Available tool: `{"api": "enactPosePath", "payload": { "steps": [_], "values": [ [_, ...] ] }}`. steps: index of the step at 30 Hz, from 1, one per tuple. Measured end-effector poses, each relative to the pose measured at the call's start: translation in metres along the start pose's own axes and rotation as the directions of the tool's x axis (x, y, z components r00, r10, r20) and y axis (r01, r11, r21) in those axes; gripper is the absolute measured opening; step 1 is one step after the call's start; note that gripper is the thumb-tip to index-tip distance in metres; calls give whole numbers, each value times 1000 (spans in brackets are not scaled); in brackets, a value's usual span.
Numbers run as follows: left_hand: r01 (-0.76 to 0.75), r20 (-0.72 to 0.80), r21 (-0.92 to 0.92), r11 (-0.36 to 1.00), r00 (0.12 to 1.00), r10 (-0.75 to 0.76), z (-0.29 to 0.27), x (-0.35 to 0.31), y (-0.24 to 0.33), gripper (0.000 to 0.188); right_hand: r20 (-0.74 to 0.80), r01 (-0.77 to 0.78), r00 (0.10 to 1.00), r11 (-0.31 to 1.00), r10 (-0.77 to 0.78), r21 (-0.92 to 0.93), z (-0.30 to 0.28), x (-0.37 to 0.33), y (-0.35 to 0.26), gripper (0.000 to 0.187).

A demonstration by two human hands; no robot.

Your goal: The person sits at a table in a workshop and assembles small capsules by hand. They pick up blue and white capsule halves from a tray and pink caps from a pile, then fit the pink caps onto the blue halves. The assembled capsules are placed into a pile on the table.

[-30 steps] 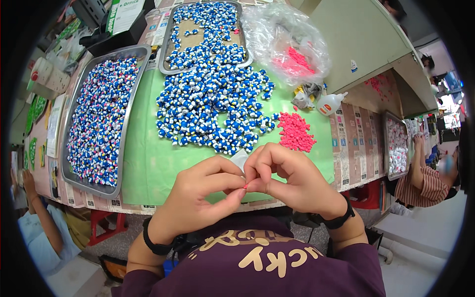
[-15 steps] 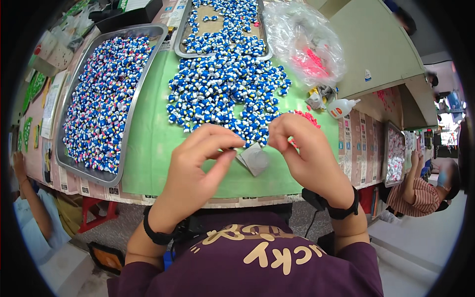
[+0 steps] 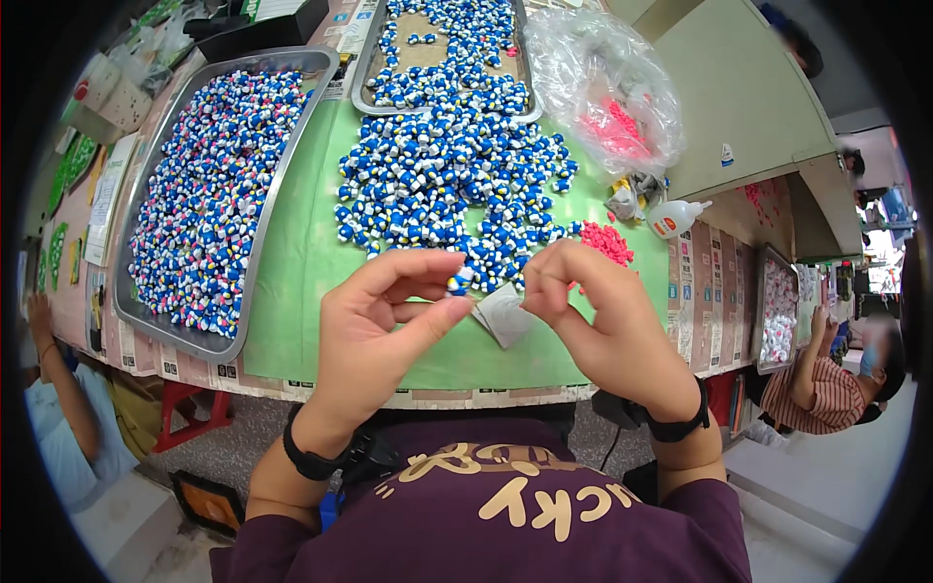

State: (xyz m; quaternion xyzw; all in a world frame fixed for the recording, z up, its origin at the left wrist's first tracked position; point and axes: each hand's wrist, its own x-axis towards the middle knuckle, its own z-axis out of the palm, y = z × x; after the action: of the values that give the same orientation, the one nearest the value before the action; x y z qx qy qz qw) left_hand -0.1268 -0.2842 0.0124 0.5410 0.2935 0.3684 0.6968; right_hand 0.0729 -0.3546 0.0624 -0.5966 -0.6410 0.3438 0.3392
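Observation:
Between the thumb and fingertips of my left hand (image 3: 374, 316) is a small blue-and-white figure piece (image 3: 459, 283) with a touch of yellow. My right hand (image 3: 593, 301) is closed in a pinch to the right of it; what it holds, if anything, is hidden by the fingers. A grey square sheet (image 3: 504, 317) lies on the green mat (image 3: 301, 301) between my hands, close to the right fingertips. Just beyond my hands spreads a heap of similar blue-and-white pieces (image 3: 437, 185). Small pink pieces (image 3: 606, 243) lie beyond my right hand.
A metal tray (image 3: 233, 352) of blue, white and pink pieces stands at the left, another tray (image 3: 362, 92) at the back. To the right are a clear bag (image 3: 583, 49) holding pink pieces, a white squeeze bottle (image 3: 677, 218) and a cabinet (image 3: 734, 87). Other people sit at both sides.
My left hand has turned and its fingers have spread a little, so the blue-and-white piece now shows at its fingertips. The right hand keeps its pinch, almost in place.

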Motion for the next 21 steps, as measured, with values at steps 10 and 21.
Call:
{"api": "enactPosePath", "payload": {
  "steps": [10, 21],
  "values": [
    [-182, 38, -23, 983, 982, 182, 25, 0, -1, 22, -204, 211, 964, 957, -170, 200, 14, 2, -7, 24],
    [-462, 120, 346, 817, 885, 450, 18, 0, 3, 17, -192, 58, 981, 972, -14, 226, 12, 0, 0, 30]
  ]
}}
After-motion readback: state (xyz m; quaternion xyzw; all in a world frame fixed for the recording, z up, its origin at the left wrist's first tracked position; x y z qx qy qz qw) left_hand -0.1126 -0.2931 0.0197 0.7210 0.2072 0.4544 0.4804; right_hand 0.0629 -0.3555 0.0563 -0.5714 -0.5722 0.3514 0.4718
